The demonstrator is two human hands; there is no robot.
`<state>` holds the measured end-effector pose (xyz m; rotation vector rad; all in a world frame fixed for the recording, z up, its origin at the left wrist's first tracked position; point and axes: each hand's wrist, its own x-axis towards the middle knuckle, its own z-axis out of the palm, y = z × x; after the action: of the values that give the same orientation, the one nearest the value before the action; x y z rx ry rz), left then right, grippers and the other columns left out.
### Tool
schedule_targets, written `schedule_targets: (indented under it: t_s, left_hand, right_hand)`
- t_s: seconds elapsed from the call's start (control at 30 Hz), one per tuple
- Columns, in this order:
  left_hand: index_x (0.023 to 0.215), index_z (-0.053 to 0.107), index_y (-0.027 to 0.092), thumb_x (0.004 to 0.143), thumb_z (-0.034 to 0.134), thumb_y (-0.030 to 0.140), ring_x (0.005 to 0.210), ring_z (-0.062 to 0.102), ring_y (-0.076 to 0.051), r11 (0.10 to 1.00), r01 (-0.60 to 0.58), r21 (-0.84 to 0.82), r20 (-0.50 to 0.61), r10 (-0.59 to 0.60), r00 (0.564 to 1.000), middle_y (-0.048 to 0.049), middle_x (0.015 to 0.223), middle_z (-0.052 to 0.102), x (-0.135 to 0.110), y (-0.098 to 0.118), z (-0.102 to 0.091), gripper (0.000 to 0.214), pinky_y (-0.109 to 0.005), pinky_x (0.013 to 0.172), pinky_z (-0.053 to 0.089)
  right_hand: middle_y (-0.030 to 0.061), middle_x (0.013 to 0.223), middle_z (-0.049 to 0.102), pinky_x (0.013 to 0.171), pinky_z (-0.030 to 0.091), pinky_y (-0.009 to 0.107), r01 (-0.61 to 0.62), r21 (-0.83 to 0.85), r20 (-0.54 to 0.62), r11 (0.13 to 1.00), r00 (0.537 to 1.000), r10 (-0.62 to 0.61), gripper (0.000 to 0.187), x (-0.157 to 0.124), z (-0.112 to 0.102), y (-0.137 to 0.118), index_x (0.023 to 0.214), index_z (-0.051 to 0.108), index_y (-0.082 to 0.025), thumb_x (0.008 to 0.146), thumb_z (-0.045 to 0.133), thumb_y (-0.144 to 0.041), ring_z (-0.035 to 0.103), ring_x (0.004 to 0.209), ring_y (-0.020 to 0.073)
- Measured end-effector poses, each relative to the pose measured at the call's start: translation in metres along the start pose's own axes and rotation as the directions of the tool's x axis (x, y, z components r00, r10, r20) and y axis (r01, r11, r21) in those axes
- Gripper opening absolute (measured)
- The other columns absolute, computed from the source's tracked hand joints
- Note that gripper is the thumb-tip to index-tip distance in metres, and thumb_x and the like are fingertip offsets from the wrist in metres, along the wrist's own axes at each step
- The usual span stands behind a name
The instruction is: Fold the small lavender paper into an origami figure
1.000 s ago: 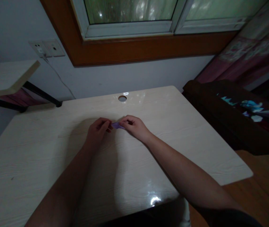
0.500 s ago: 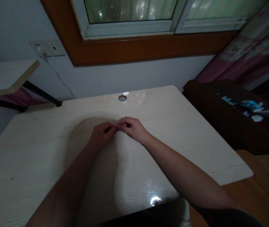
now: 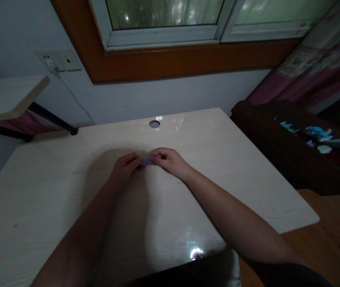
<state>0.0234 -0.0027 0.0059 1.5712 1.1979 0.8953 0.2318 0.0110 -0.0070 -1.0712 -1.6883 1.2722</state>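
Observation:
A small, flat purple piece, perhaps paper, is stretched between my two hands above the middle of the table. My left hand pinches its left end between thumb and fingers. At the other end, the thumb and fingertips of my right hand are closed on it. The fingers cover both ends, so only its middle part shows. Both hands rest at or just over the pale wood-grain tabletop; contact with it is hard to tell.
A round cable hole lies beyond my hands near the back edge. At the left stands a raised shelf on black legs. A plug cord hangs from the wall socket. Dark brown furniture with scattered items stands at the right.
My left hand has shifted slightly left, away from my right hand. More of the purple piece shows between the fingertips. My right hand has barely moved.

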Motion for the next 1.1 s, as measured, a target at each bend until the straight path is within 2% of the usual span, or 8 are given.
schedule_targets:
  t_s: [0.17,0.4,0.57,0.93,1.1]
  left_hand:
    - [0.074,0.067,0.017,0.084,0.06,0.039,0.066,0.061,-0.016,0.998,-0.03,0.048,-0.009,0.03,0.999,-0.0016,0.068,0.066,0.001,-0.001,0.002,0.025,-0.024,0.062,0.046]
    - [0.08,0.071,0.019,0.083,0.064,0.041,0.067,0.062,-0.016,0.971,-0.09,0.223,0.026,0.087,0.996,-0.0021,0.074,0.071,0.001,-0.003,0.003,0.024,-0.023,0.06,0.045]
    - [0.081,0.073,0.019,0.084,0.064,0.043,0.07,0.065,-0.016,0.976,-0.071,0.205,0.016,0.069,0.998,-0.0029,0.076,0.073,0.001,-0.009,0.002,0.026,-0.024,0.064,0.048]
    - [0.084,0.075,0.019,0.083,0.065,0.043,0.071,0.069,-0.017,0.996,0.019,0.085,-0.125,-0.009,0.992,-0.0034,0.077,0.076,0.002,-0.004,0.004,0.026,-0.026,0.069,0.053]
    - [0.084,0.075,0.018,0.084,0.065,0.044,0.071,0.069,-0.017,0.995,0.033,0.096,-0.154,-0.018,0.988,-0.0033,0.078,0.076,0.002,-0.007,0.004,0.028,-0.025,0.07,0.053]
  right_hand:
    - [-0.0013,0.067,0.059,0.055,0.035,0.022,-0.018,-0.006,-0.018,1.0,1.0,0.018,0.027,-0.001,0.001,0.0,0.086,0.07,-0.015,0.079,0.069,-0.041,0.047,0.059,0.0101]
    - [0.0001,0.07,0.061,0.058,0.039,0.023,0.036,-0.073,0.002,0.997,0.999,-0.036,0.024,-0.002,0.002,-0.001,0.082,0.07,-0.015,0.08,0.069,-0.039,0.05,0.062,0.0108]
    - [0.0001,0.069,0.061,0.058,0.038,0.023,0.032,-0.086,-0.017,0.996,0.999,-0.033,0.023,-0.001,0.002,-0.001,0.08,0.071,-0.015,0.08,0.069,-0.038,0.051,0.062,0.0111]
    - [0.0024,0.073,0.066,0.06,0.041,0.024,0.009,-0.072,-0.11,0.997,0.994,-0.017,0.024,0.002,0.0,0.005,0.088,0.072,-0.015,0.083,0.065,-0.037,0.054,0.064,0.0123]
    - [0.0026,0.075,0.067,0.061,0.042,0.024,0.034,0.003,-0.145,0.999,0.989,-0.033,0.024,0.003,0.0,0.006,0.089,0.069,-0.015,0.086,0.062,-0.038,0.056,0.065,0.0127]
